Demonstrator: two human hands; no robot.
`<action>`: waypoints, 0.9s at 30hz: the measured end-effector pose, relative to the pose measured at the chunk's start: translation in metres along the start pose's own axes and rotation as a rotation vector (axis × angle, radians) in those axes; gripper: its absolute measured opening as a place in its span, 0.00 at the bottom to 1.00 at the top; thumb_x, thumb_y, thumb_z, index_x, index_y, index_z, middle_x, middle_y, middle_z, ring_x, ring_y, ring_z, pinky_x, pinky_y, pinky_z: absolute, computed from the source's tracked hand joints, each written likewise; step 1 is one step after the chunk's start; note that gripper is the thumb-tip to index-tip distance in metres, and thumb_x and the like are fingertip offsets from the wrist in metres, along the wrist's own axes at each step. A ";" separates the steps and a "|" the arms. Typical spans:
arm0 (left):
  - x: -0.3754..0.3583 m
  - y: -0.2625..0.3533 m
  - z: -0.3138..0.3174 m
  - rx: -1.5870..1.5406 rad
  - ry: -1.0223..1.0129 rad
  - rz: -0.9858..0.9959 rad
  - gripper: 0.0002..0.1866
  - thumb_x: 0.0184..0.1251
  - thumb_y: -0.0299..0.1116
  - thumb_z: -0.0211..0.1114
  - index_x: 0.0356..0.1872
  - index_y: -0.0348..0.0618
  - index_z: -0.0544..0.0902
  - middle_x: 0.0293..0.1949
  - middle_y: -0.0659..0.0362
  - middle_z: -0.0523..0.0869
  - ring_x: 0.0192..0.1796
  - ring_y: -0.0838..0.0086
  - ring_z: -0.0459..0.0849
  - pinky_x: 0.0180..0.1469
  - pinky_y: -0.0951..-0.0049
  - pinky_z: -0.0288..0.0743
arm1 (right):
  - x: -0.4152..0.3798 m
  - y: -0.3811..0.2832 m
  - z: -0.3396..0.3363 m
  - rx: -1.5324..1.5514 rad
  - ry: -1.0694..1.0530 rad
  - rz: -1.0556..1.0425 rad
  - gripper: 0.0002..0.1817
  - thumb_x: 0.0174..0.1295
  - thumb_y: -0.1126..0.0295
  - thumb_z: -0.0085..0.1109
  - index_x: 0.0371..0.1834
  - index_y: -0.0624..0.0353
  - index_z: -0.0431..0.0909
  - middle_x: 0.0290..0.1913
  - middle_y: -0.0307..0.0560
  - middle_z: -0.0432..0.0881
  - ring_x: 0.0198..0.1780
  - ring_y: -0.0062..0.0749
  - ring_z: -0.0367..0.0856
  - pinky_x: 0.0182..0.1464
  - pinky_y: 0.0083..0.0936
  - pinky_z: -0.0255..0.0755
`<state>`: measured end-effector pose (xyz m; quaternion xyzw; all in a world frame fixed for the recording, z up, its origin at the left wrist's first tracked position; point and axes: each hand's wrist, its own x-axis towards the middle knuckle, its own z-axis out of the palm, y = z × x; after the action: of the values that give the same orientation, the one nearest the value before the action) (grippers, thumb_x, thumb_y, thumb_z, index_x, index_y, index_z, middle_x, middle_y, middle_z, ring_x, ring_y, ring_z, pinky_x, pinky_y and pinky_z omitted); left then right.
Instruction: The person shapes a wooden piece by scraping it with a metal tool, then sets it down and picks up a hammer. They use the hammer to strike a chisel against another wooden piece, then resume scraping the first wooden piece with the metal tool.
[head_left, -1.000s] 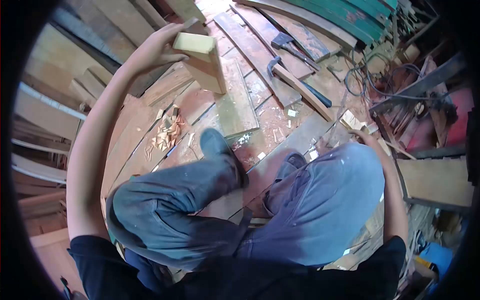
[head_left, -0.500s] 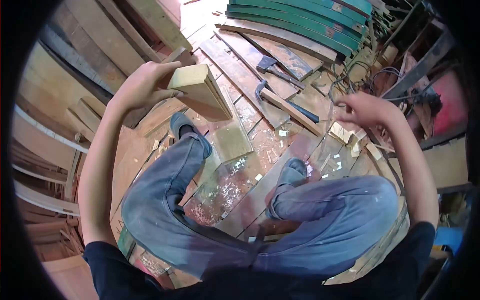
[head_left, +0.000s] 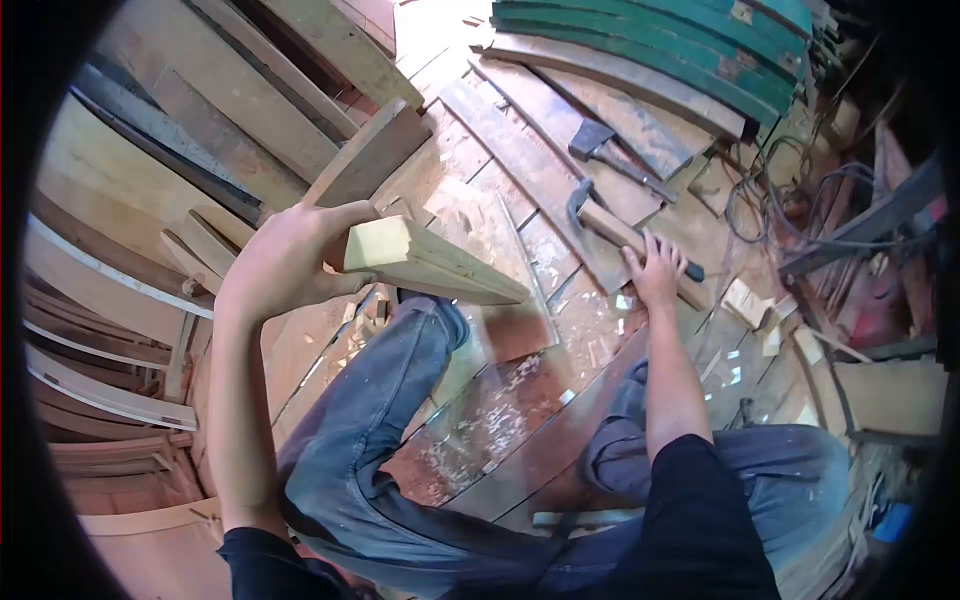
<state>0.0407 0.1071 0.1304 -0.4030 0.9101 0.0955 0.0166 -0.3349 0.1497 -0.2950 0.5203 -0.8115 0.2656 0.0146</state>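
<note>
- Currently, a thick wooden block [head_left: 430, 262] is held left of the frame's centre by the left hand [head_left: 295, 262], its pale end face turned toward the palm.
- The block is gripped at that end between the left thumb and the fingers; its far end is pointed toward the middle of the frame.
- Right of centre, a wooden strip [head_left: 608, 225] and the dark handle of a hammer [head_left: 577, 203] are reached by the right hand [head_left: 658, 275]. Its fingers are laid over them, slightly spread; whether they are closed on either cannot be told.
- Above the hammer, a broad-headed tool [head_left: 590, 138] is seen lying on boards.
- At the upper right, curved green boards [head_left: 660, 50] are stacked, with cables [head_left: 745, 205] tangled below them.
- Wood offcuts [head_left: 748, 303] are scattered right of the right hand.
</note>
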 end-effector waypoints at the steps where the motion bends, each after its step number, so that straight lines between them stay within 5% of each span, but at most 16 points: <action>1: 0.002 0.003 0.001 -0.023 -0.018 -0.023 0.24 0.50 0.34 0.80 0.48 0.39 0.82 0.31 0.50 0.86 0.34 0.56 0.87 0.34 0.64 0.77 | -0.007 0.001 0.006 -0.006 0.035 -0.042 0.29 0.64 0.48 0.66 0.67 0.44 0.79 0.62 0.45 0.77 0.67 0.43 0.70 0.70 0.48 0.58; 7: 0.021 0.003 0.019 -0.170 -0.017 -0.014 0.29 0.59 0.44 0.80 0.54 0.33 0.81 0.34 0.53 0.88 0.33 0.73 0.86 0.39 0.72 0.80 | 0.004 -0.005 0.000 -0.014 0.057 -0.075 0.25 0.62 0.54 0.69 0.62 0.43 0.80 0.60 0.35 0.78 0.66 0.39 0.71 0.69 0.47 0.60; 8: 0.027 -0.003 0.020 -0.168 0.014 -0.052 0.30 0.60 0.44 0.79 0.56 0.32 0.81 0.35 0.53 0.88 0.35 0.74 0.86 0.40 0.72 0.80 | 0.011 -0.008 0.000 0.006 0.059 -0.113 0.24 0.64 0.56 0.67 0.64 0.45 0.78 0.57 0.38 0.82 0.58 0.44 0.78 0.62 0.41 0.68; 14: 0.041 -0.028 0.023 -0.313 0.142 -0.118 0.34 0.64 0.45 0.77 0.61 0.26 0.78 0.41 0.50 0.90 0.46 0.73 0.88 0.52 0.69 0.80 | 0.069 -0.139 -0.072 0.735 0.268 -0.198 0.22 0.77 0.52 0.53 0.67 0.52 0.71 0.39 0.49 0.82 0.32 0.39 0.83 0.36 0.37 0.78; 17: 0.034 -0.032 0.021 -0.282 0.139 -0.137 0.33 0.64 0.42 0.77 0.61 0.25 0.78 0.43 0.50 0.90 0.46 0.73 0.88 0.52 0.70 0.80 | 0.050 -0.194 -0.101 1.410 -0.171 0.043 0.22 0.80 0.54 0.48 0.68 0.54 0.68 0.34 0.45 0.79 0.27 0.26 0.78 0.29 0.28 0.75; 20: 0.029 -0.035 0.023 -0.315 0.191 -0.078 0.33 0.64 0.45 0.77 0.59 0.27 0.80 0.40 0.50 0.91 0.44 0.71 0.90 0.49 0.68 0.83 | 0.016 -0.211 -0.108 1.739 -0.404 0.172 0.26 0.80 0.53 0.48 0.75 0.52 0.62 0.34 0.40 0.76 0.24 0.18 0.73 0.24 0.21 0.71; 23: 0.030 -0.038 0.023 -0.320 0.138 -0.139 0.31 0.63 0.37 0.77 0.61 0.25 0.77 0.45 0.52 0.89 0.48 0.75 0.86 0.53 0.72 0.80 | -0.008 -0.193 -0.077 1.669 -0.582 0.143 0.34 0.78 0.55 0.52 0.82 0.50 0.54 0.35 0.40 0.76 0.22 0.16 0.69 0.20 0.20 0.67; 24: 0.030 -0.039 0.022 -0.349 0.117 -0.159 0.32 0.63 0.38 0.77 0.61 0.25 0.77 0.45 0.53 0.89 0.49 0.76 0.85 0.53 0.72 0.79 | -0.008 -0.189 -0.090 1.387 -0.694 0.143 0.39 0.74 0.56 0.57 0.84 0.50 0.51 0.42 0.49 0.83 0.30 0.29 0.82 0.31 0.29 0.78; 26: 0.033 -0.044 0.025 -0.322 0.150 -0.099 0.32 0.63 0.41 0.77 0.61 0.27 0.79 0.43 0.51 0.90 0.48 0.73 0.87 0.53 0.69 0.81 | -0.008 -0.172 -0.051 0.995 -0.480 -0.140 0.40 0.73 0.57 0.59 0.83 0.54 0.51 0.51 0.54 0.83 0.47 0.39 0.84 0.48 0.35 0.79; 27: 0.033 -0.045 0.026 -0.308 0.170 -0.071 0.32 0.63 0.43 0.76 0.60 0.28 0.80 0.43 0.50 0.91 0.47 0.72 0.89 0.52 0.68 0.82 | -0.007 -0.169 -0.054 0.898 -0.549 -0.081 0.39 0.71 0.60 0.61 0.82 0.56 0.55 0.60 0.60 0.79 0.60 0.46 0.78 0.60 0.38 0.72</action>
<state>0.0503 0.0590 0.0942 -0.4394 0.8680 0.1986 -0.1189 -0.2011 0.1258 -0.1800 0.5566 -0.5711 0.4401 -0.4126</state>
